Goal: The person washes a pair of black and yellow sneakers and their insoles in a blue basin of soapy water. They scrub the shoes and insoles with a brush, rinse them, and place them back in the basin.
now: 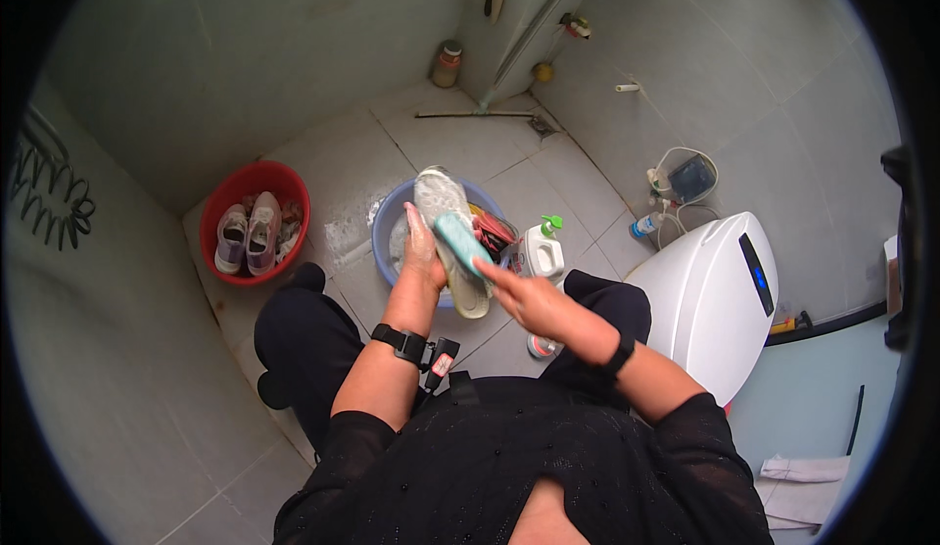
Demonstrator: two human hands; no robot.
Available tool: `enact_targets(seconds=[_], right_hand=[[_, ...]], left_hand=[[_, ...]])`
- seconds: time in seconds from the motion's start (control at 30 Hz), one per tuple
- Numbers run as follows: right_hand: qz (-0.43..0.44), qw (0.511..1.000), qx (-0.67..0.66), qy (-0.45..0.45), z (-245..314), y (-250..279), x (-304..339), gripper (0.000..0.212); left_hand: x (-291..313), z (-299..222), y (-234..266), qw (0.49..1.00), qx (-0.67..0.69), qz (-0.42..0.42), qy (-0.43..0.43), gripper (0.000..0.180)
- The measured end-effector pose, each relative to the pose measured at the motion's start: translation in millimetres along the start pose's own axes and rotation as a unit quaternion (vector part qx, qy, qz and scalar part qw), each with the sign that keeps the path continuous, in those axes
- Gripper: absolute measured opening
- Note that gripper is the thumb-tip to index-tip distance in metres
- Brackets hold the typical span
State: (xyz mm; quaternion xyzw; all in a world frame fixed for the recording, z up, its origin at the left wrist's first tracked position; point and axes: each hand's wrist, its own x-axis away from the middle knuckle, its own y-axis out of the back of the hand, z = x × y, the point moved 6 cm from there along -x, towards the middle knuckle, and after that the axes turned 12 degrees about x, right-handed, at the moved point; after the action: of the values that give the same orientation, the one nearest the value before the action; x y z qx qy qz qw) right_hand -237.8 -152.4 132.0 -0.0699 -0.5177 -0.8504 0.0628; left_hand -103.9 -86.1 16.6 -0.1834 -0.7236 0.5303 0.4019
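My left hand (422, 249) grips a pale shoe insole (471, 295) by its side, over a blue basin (380, 236). White foam coats the insole's far half. In my right hand (530, 301) is a teal scrubbing brush (456, 236), lying against the insole; its bristles are hidden beneath it. Suds show inside the basin. Red and dark items (493, 231) sit at its right side, partly covered, and I cannot make out their kind.
A red basin (209, 222) holding a pair of pale shoes (261, 235) stands at left. Right of the blue basin is a white jug (540, 251) with a green pump. A white toilet (701, 295) stands farther right. A floor squeegee (482, 111) leans at the back, near a jar (446, 64).
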Motion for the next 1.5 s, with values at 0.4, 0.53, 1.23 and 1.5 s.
enact_targets(seconds=[0.4, 0.53, 1.23, 1.5], right_hand=[[-0.077, 0.987, 0.135, -0.033, -5.3, 25.8, -63.6, 0.045], [-0.023, 0.997, 0.072, 0.028, 11.3, 4.4, -5.9, 0.048], [-0.032, 0.997, 0.068, -0.033, -7.2, 2.8, 12.8, 0.050], [-0.099, 0.994, 0.027, -0.038, -25.1, 22.3, -90.4, 0.050]], left_hand=[[9.6, 10.7, -24.3, 0.996, -0.017, 0.083, -0.023, 0.081], [-0.2, 0.9, -0.8, 0.999, 0.036, 0.002, 0.020, 0.078], [6.6, 6.5, -7.3, 0.995, 0.091, 0.048, -0.002, 0.059], [7.6, 10.4, -2.5, 0.997, 0.032, 0.066, 0.006, 0.049]])
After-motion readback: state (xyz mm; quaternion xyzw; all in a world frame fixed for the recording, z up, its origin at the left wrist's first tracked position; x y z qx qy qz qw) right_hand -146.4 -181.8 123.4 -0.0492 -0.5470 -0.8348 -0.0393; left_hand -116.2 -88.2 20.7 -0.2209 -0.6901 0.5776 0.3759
